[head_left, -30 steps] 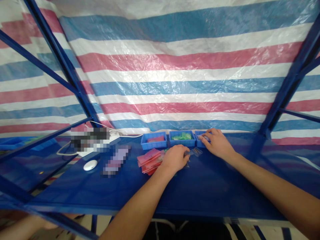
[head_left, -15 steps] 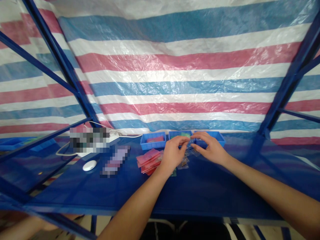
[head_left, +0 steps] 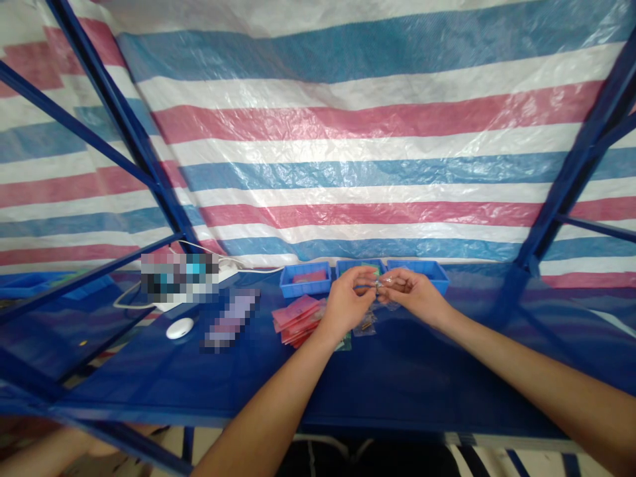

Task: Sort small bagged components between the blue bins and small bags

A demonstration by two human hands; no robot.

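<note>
My left hand point(head_left: 348, 301) and my right hand point(head_left: 418, 299) meet above the blue table, just in front of a row of small blue bins. Fingertips of both pinch a small, shiny clear plastic bag point(head_left: 384, 282); its contents are too small to make out. Below them lies another clear bag with brass-coloured pieces point(head_left: 366, 326). A pile of red packets point(head_left: 298, 319) rests left of my left wrist, and part of a green packet point(head_left: 346, 343) shows beside that wrist. Behind my hands are the left bin point(head_left: 293, 290), the partly covered middle bin point(head_left: 342, 267) and the right bin point(head_left: 438, 273).
On the left of the table point(head_left: 422, 391) are a white rounded case point(head_left: 179, 328), a pixelated flat object point(head_left: 232, 318) and a white power strip point(head_left: 223, 286) with cables. Blue metal posts point(head_left: 561, 179) frame both sides. Another person's arm point(head_left: 54, 450) shows at lower left.
My right hand has moved left and closed its fingers, so its fingertips now meet those of my left hand at the clear bag. The packets and bins stay put.
</note>
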